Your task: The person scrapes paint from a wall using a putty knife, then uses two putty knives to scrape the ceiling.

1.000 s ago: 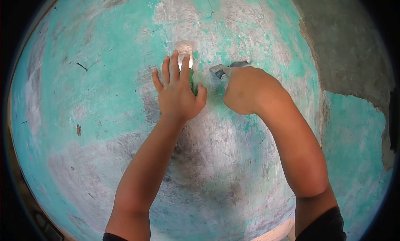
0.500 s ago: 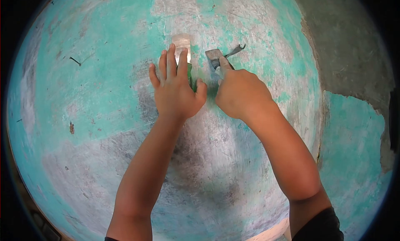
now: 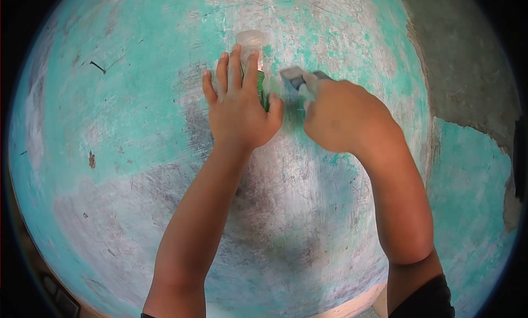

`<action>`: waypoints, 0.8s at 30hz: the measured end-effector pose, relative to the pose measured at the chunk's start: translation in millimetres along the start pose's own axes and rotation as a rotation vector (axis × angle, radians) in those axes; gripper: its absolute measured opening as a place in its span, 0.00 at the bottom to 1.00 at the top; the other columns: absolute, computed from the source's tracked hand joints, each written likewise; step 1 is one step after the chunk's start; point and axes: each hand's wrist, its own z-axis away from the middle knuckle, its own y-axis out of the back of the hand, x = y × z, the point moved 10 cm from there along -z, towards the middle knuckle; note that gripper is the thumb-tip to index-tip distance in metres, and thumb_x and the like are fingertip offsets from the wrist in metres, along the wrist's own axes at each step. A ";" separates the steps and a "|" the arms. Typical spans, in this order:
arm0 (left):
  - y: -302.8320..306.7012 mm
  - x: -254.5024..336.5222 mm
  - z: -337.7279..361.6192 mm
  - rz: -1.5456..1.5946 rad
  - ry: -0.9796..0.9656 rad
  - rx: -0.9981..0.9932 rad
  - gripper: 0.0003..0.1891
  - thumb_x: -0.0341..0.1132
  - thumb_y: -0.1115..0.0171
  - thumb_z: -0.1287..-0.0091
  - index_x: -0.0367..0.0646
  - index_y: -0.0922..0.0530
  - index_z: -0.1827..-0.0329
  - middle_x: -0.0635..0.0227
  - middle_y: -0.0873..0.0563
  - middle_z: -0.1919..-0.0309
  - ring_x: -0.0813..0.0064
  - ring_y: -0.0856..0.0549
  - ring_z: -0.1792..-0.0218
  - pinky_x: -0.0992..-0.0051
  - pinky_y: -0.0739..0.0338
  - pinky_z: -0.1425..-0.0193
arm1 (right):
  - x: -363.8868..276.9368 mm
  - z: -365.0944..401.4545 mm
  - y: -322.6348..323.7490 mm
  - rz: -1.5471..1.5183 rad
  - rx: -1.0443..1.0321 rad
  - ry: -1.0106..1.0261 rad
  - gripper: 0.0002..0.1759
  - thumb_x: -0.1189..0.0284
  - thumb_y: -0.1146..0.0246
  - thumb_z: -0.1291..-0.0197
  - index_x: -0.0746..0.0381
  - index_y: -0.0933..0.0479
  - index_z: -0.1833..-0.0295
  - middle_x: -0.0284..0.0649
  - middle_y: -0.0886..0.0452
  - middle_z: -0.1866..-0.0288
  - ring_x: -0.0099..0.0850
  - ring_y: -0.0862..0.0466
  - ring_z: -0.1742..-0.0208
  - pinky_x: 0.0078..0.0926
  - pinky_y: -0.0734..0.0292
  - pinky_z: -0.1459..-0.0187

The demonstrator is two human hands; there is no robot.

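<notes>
My left hand is pressed to the wall with its fingers stretched out over a putty knife, its green handle showing between the index finger and thumb. The putty knife's broad metal blade sticks out above the fingertips, lying against the wall. My right hand is closed around a second scraper, whose short grey blade points up and left. That scraper is somewhat blurred, and my fist hides most of its handle. Under both hands, the wall shows turquoise paint with large scraped, pale patches.
A bent nail juts from the wall at the upper left. A vertical corner edge runs down the right side, beyond which bare grey cement meets turquoise paint. A small chipped hole marks the left part.
My right hand and its scraper have shifted right and turned. My left hand with the putty knife sits slightly higher and farther right in view. The camera view has moved slightly.
</notes>
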 end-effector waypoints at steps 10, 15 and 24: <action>0.0 -0.6 0.1 -0.006 0.015 -0.007 0.35 0.40 0.45 0.46 0.47 0.36 0.30 0.57 0.38 0.29 0.55 0.42 0.28 0.49 0.57 0.26 | -0.5 -1.6 4.1 -0.104 -0.032 0.070 0.21 0.68 0.45 0.45 0.65 0.24 0.46 0.49 0.17 0.54 0.45 0.16 0.53 0.38 0.21 0.52; -0.3 -1.6 0.7 0.011 0.014 0.004 0.36 0.40 0.45 0.47 0.48 0.36 0.30 0.58 0.39 0.29 0.56 0.42 0.27 0.49 0.58 0.26 | 3.8 -1.1 -1.8 -0.067 -0.123 -0.079 0.23 0.68 0.45 0.46 0.67 0.25 0.45 0.50 0.17 0.54 0.44 0.16 0.53 0.38 0.21 0.52; 1.2 -0.9 0.8 0.006 0.009 0.010 0.35 0.39 0.45 0.47 0.48 0.36 0.30 0.58 0.37 0.29 0.55 0.41 0.28 0.50 0.57 0.26 | 21.5 -4.9 -1.1 -0.061 -0.099 -0.103 0.31 0.68 0.44 0.48 0.63 0.32 0.35 0.50 0.17 0.53 0.46 0.17 0.53 0.38 0.22 0.51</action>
